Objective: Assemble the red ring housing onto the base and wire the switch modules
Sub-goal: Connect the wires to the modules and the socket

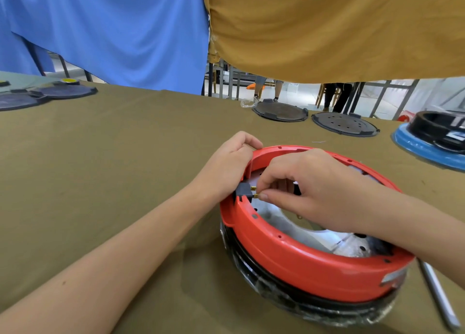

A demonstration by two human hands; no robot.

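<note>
Head view looks down on our two bare hands working at the red ring housing [312, 265], which we take as the landmark for everything else. It sits on a black base [289, 298] that seems wrapped in clear film, and both rest on the olive-brown cloth of the table [113, 157].

Our left hand [226, 167] lies against the outer wall of the housing on its left side. The fingers curl over the red rim and hold it; what the thumb does is hidden behind the palm. Our right hand [309, 190] reaches across the top of the ring from the right. Its thumb and forefinger are pressed together in a pinch at the brass prongs of a dark grey switch module [244, 191], which is seated in a notch in the housing's left wall. Whether the fingertips grip a wire or the prongs themselves, we cannot tell. Inside the ring we see a pale metal plate [297, 230] with a large opening.

Just to the right of the housing a grey metal rod [437, 293] lies on the cloth. Beyond the housing, at the far table edge, lie two dark round plates [344, 123]. Far right of it, a black ring sits on a blue disc [427, 152]. Behind hang blue [105, 32] and mustard cloths [327, 27].
</note>
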